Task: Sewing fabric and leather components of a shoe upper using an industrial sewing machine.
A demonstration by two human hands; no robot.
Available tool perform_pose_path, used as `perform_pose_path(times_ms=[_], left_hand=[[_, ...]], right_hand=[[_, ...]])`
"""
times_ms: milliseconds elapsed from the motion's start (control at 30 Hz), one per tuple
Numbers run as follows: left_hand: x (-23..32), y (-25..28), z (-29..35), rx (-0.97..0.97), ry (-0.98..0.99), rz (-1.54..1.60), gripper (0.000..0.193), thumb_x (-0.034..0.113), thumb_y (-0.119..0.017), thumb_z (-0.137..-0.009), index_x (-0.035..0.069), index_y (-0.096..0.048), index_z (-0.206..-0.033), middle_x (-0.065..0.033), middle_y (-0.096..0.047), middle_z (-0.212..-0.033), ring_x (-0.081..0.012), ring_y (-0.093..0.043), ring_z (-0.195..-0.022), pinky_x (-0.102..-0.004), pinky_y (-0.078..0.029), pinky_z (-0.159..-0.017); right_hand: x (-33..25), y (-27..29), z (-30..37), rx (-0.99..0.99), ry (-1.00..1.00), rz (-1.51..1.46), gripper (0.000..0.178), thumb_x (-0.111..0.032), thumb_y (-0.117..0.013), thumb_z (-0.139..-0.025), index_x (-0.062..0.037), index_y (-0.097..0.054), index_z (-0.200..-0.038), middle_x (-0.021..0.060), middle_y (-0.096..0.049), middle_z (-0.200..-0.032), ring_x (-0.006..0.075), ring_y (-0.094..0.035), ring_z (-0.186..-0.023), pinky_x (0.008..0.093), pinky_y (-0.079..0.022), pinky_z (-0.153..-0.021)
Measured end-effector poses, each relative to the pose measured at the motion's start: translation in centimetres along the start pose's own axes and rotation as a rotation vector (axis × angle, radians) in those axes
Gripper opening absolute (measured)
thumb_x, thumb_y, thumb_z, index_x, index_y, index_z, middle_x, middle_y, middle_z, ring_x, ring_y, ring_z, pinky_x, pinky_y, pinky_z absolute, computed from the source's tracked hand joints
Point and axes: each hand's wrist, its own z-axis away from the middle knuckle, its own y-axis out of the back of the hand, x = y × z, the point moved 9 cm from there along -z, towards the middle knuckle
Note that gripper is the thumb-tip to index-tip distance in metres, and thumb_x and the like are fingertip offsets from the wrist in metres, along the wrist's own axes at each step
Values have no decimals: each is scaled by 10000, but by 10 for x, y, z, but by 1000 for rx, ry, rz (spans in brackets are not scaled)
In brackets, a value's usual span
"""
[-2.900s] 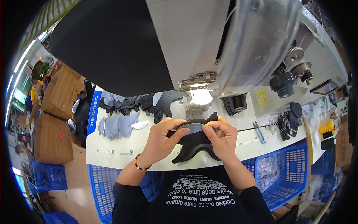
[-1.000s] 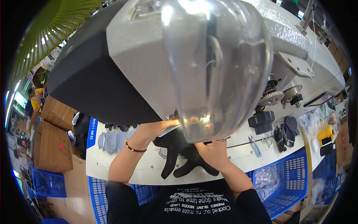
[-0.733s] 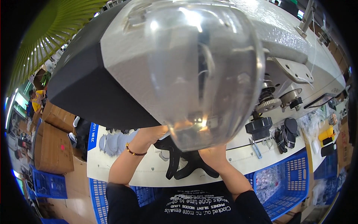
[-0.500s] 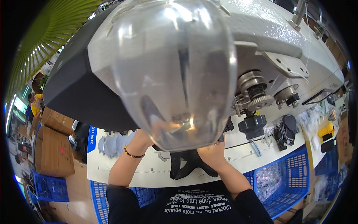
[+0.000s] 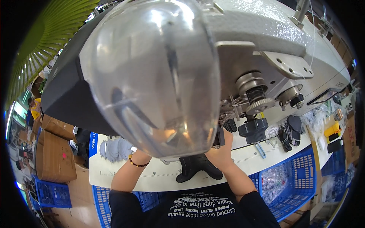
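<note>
A black padded fabric piece (image 5: 198, 167) with a curved, forked outline lies on the white sewing machine table, its near end toward me. My right hand (image 5: 221, 152) rests at its right side, close under the machine head, with the fingertips hidden by machine parts. To the left, my left hand (image 5: 143, 156) reaches behind the clear plastic guard (image 5: 156, 83), which blurs its fingers; a beaded bracelet circles the wrist. The guard and the grey sewing machine (image 5: 262, 30) cover the far part of the black piece, so neither hand's grip shows.
Grey fabric pieces (image 5: 115, 149) lie in a row at the table's left. Right of the black knob (image 5: 253, 130) are a light blue tool (image 5: 260, 149) and black pieces (image 5: 292, 131). A blue basket (image 5: 306, 171) stands at the right front, cartons (image 5: 57, 155) at the left.
The view has shifted, so the guard appears further left. The black piece has turned slightly and sits further under the machine; the left hand has come a little nearer to me.
</note>
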Motion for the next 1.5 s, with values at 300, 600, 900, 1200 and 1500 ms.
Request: perform_pose_path(times_ms=[300,600,900,1200,1500], left_hand=[[-20,12,13,-57,146,-110,118,40,-518,-721,-46,-556,-794,-81,-577,-675,-103,-531,-459,-189,-446,-405],[-12,-30,25,-47,332,261,111,111,-517,-771,14,-557,-735,-46,-571,-665,-106,-548,-501,-182,-446,-463],[6,-33,41,94,373,436,229,195,-539,-803,3,-569,-683,-47,-556,-599,-86,-528,-519,-182,-423,-469],[16,-38,42,94,359,397,277,219,-529,-810,0,-590,-652,-25,-554,-583,-49,-498,-513,-168,-399,-475],[19,-28,42,123,333,288,283,215,-537,-800,1,-584,-620,-20,-543,-529,-39,-470,-457,-158,-352,-420]], right_hand=[[-18,13,-25,-36,225,151,224,-108,-645,-606,-10,-570,-793,97,-577,-761,237,-524,-715,331,-400,-640],[12,0,-50,-290,204,185,223,-137,-598,-653,-7,-557,-831,122,-568,-805,264,-524,-752,355,-408,-676],[-51,-22,12,-420,600,475,229,-95,-565,-621,-34,-595,-839,46,-559,-812,183,-531,-697,353,-420,-642],[-60,-47,58,-424,1239,854,264,-111,-559,-584,-5,-580,-824,49,-524,-866,176,-510,-801,289,-425,-676],[-66,-24,42,-399,850,508,283,-91,-627,-606,-9,-569,-870,80,-535,-886,225,-521,-776,311,-430,-643]])
